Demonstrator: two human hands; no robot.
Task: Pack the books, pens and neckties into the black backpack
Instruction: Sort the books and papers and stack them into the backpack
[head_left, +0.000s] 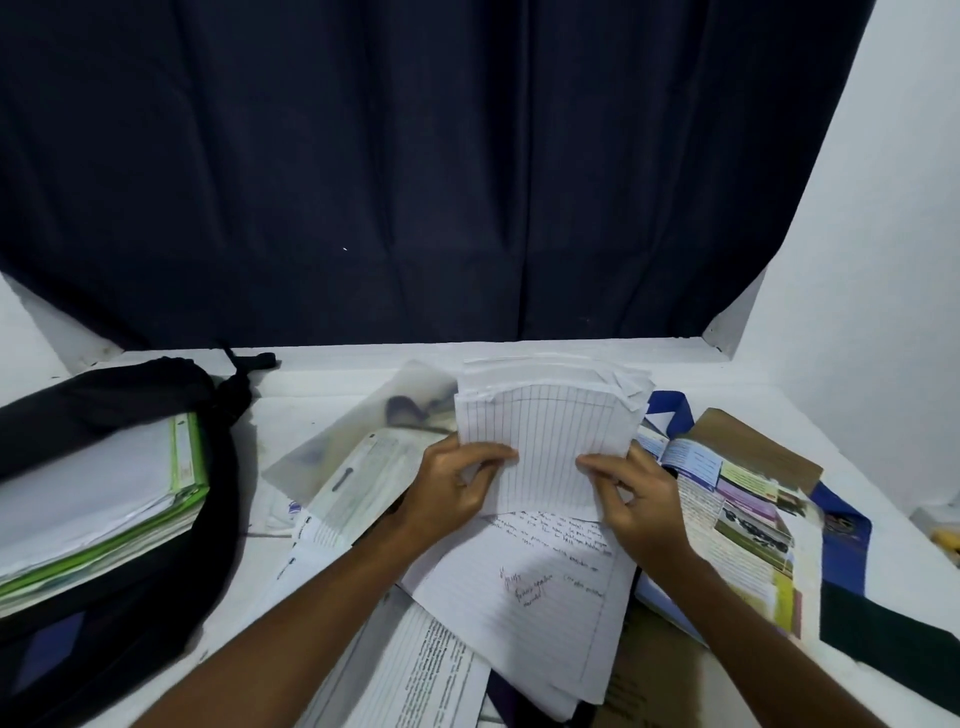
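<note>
A lined notebook (545, 561) lies open at the table's middle, its far pages (556, 431) bent up. My left hand (457, 483) and my right hand (634, 499) both pinch those raised pages from either side. The black backpack (156, 587) lies open at the left with a stack of white and green books (98, 509) inside. An open colourful textbook (737, 514) lies to the right. A blue and dark green necktie (852, 577) lies across it at the far right. Printed books (415, 670) spread beneath the notebook. No pens show.
A translucent plastic folder (363, 436) lies behind my left hand. A dark curtain (415, 182) hangs behind the white table (332, 374). A white wall (883, 260) stands at the right. A small yellow object (948, 540) sits at the right edge.
</note>
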